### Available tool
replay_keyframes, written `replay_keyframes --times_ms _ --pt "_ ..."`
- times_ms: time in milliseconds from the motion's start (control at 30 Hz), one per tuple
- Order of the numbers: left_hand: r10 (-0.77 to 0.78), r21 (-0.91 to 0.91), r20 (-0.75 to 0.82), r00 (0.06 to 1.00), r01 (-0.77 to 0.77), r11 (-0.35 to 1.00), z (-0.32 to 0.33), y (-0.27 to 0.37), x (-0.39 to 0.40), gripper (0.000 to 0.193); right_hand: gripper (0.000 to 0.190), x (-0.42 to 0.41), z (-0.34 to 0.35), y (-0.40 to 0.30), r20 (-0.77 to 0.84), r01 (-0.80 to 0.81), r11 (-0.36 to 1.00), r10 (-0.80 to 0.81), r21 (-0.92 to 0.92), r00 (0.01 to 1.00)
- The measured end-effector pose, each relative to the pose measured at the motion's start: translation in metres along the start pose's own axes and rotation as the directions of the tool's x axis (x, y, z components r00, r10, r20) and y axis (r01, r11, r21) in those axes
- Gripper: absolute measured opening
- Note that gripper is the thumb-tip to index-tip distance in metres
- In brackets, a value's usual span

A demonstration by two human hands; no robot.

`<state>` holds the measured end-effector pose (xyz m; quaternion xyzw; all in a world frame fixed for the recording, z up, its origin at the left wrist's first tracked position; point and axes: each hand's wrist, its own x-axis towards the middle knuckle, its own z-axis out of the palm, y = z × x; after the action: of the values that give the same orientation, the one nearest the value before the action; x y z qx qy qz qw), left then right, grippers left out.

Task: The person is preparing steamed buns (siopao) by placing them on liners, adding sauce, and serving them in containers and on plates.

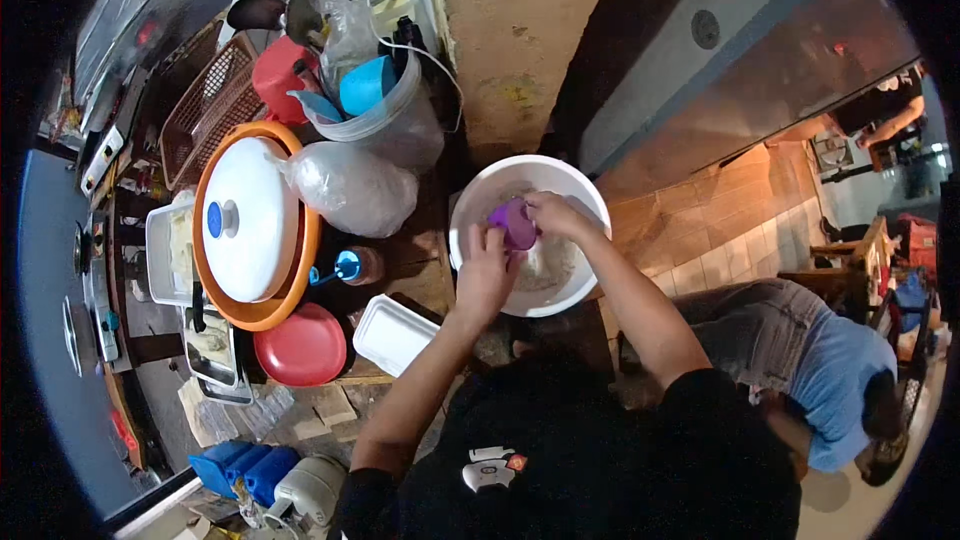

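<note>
A round white plastic basin (pixel 583 286) stands before me, with pale, cloudy-looking contents in its bottom. Over it I hold a small purple plastic cup (pixel 516 225). My right hand (pixel 553 214) grips the cup's upper right side. My left hand (pixel 486 267) is at its lower left, with fingers raised beside the cup and the fingertips close to it or touching. Whether the cup holds anything cannot be told. The undersides of both hands are hidden.
Left of the basin are a white foam tray (pixel 394 334), a red plate (pixel 301 345), a blue-topped jar (pixel 360 265), a filled plastic bag (pixel 352 187) and an orange basin (pixel 257 317) under a white lid (pixel 251 240). A person in a blue shirt (pixel 844 382) bends at the right.
</note>
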<state>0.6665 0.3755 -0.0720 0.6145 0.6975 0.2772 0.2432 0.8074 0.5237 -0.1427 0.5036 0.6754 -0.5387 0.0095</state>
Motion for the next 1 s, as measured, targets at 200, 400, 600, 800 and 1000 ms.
replay_keyframes --times_ms 200,400,600,800,1000 --pt "0.008 0.123 0.104 0.995 -0.021 0.992 0.035 -0.026 0.035 0.021 0.019 -0.026 0.004 -0.003 -0.158 -0.133 0.940 0.190 0.313 0.969" --pt "-0.065 0.317 0.270 0.961 -0.025 0.948 0.052 -0.033 0.056 0.022 0.026 -0.010 0.024 0.041 -0.140 -0.273 0.837 0.378 0.475 0.915" --pt "0.033 0.455 0.420 0.907 -0.241 0.857 0.115 -0.092 0.067 0.028 0.034 0.014 0.059 0.065 -0.309 -0.340 0.854 0.226 -0.393 0.924" --pt "-0.068 0.458 0.644 0.762 -0.312 0.833 0.109 -0.089 0.066 0.029 0.044 -0.027 0.033 0.000 -0.267 -0.300 0.896 0.217 -0.328 0.939" --pt "0.131 0.384 0.585 0.800 -0.416 0.825 0.137 -0.104 0.071 0.025 0.038 -0.042 0.007 0.010 -0.296 -0.342 0.779 0.209 -0.525 0.932"
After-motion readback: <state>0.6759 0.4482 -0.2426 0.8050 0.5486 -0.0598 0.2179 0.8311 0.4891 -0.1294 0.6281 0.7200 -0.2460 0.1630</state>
